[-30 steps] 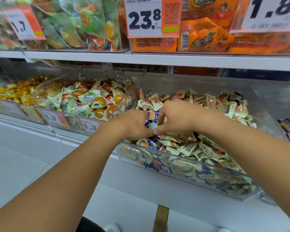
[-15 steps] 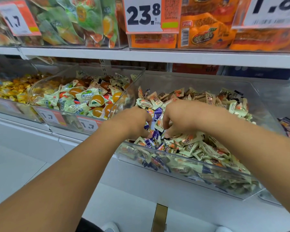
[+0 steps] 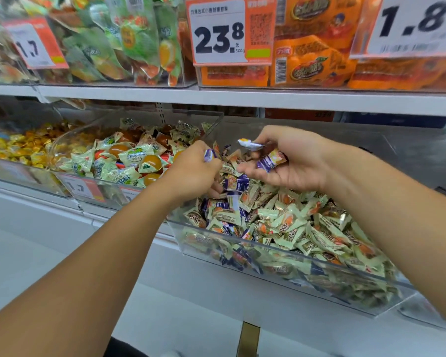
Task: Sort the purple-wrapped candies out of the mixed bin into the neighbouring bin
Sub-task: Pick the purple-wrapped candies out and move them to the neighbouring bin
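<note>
Your left hand (image 3: 193, 171) fingers are curled round a purple-wrapped candy (image 3: 208, 155). Your right hand (image 3: 291, 161) fingers pinch one (image 3: 250, 144) and cup another (image 3: 269, 161), above the mixed bin (image 3: 242, 256).

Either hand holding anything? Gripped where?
Left hand pinches a purple candy by its end. Right hand holds purple candies between fingers and palm.

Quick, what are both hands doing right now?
Left hand: gripping a purple-wrapped candy.
Right hand: holding purple-wrapped candies over the mixed bin.
</note>
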Tool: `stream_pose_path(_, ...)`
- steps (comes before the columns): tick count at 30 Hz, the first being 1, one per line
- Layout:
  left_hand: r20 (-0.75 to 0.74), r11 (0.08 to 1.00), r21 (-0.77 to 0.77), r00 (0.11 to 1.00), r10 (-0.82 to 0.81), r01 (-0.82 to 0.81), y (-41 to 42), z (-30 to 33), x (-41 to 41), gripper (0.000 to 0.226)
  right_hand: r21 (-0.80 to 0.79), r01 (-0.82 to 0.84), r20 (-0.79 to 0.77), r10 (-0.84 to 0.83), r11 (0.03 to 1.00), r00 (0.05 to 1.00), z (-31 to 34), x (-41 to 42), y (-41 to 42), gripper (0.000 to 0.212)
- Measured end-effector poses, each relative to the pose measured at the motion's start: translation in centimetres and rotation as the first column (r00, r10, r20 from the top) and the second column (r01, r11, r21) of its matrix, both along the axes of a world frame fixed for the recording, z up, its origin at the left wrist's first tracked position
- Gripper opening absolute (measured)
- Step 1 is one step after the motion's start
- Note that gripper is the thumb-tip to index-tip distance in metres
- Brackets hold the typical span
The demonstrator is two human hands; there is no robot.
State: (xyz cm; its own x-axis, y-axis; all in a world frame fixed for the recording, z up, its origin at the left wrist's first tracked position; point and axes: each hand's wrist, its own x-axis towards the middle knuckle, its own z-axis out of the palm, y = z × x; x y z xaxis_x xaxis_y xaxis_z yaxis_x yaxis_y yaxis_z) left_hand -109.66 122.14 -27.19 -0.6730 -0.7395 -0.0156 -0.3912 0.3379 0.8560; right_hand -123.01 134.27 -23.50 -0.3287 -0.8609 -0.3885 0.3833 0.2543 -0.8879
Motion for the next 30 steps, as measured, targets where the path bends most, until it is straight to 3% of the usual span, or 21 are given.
stream_pose_path(2,0.015,1.000,-0.002,1.000,0.024,-0.024,0.0,-0.2,-0.2,0.016,-0.076,0.073,0.261,-0.051,0.994,0.964,0.0,0.0,0.2,0.022)
stream_pose_path(4,0.116,0.994,-0.105,0.993,0.020,-0.008,0.0,-0.5,-0.3,0.019,-0.130,0.149,0.413,-0.083,0.980,0.907,-0.3,-0.2,-0.1,0.014)
stream_pose_path(7,0.359,0.932,-0.347,0.933,0.034,0.100,0.2,-1.0,-0.5,0.017,-0.110,0.209,0.441,-0.140,0.972,0.886,-1.0,-1.0,-0.9,0.016)
stream_pose_path(10,0.372,0.907,-0.414,0.924,0.090,0.078,0.2,-1.6,-0.8,0.027,0.003,0.154,0.189,-0.151,0.988,0.970,-1.5,-1.7,-1.6,0.023)
stream_pose_path(12,0.351,0.904,-0.423,0.931,0.097,0.066,0.3,-1.8,-1.1,0.030,0.110,0.083,-0.220,-0.057,0.990,0.974,-1.5,-1.8,-1.9,0.014)
stream_pose_path(13,0.356,0.898,-0.434,0.930,0.092,0.077,0.3,-1.9,-1.2,0.034,0.161,0.077,-0.468,0.008,0.984,0.884,-1.5,-1.9,-1.9,0.011)
stream_pose_path(15,0.372,0.873,-0.475,0.924,0.086,0.110,0.1,-2.2,-1.4,0.045,0.209,0.091,-0.844,0.132,0.974,0.520,-1.6,-2.0,-2.0,0.013)
stream_pose_path(16,0.377,0.861,-0.491,0.923,0.073,0.133,-0.1,-2.3,-1.6,0.046,0.199,0.071,-0.929,0.165,0.977,0.330,-1.6,-1.9,-2.1,0.018)
stream_pose_path(17,0.378,0.855,-0.495,0.924,0.052,0.154,-0.2,-2.5,-1.7,0.044,0.179,0.026,-0.964,0.170,0.983,0.205,-1.7,-1.8,-2.1,0.024)
stream_pose_path(18,0.376,0.854,-0.492,0.926,0.033,0.170,-0.3,-2.6,-1.9,0.041,0.167,-0.026,-0.974,0.169,0.986,0.150,-1.8,-1.7,-2.2,0.028)
stream_pose_path(20,0.365,0.840,-0.512,0.931,0.023,0.180,-0.4,-2.8,-2.2,0.032,0.194,-0.094,-0.972,0.204,0.976,0.112,-2.2,-1.6,-2.5,0.031)
stream_pose_path(23,0.379,0.820,-0.536,0.925,0.020,0.202,-0.5,-2.8,-2.2,0.019,0.342,-0.104,-0.939,0.339,0.934,-0.050,-3.6,-1.0,-3.3,0.047)
stream_pose_path(26,0.445,0.808,-0.527,0.895,0.000,0.262,-0.9,-3.1,-2.1,0.017,0.394,-0.038,-0.904,0.380,0.918,-0.199,-4.8,-0.4,-3.7,0.037)
stream_pose_path(28,0.502,0.796,-0.521,0.865,-0.005,0.307,-1.2,-3.3,-2.1,0.024,0.398,-0.049,-0.906,0.383,0.916,-0.181,-4.4,-0.6,-3.7,0.021)
stream_pose_path(30,0.548,0.790,-0.500,0.836,-0.028,0.354,-1.2,-3.2,-2.0,0.027,0.345,-0.080,-0.939,0.344,0.935,-0.027,-3.1,-1.2,-3.5,0.030)
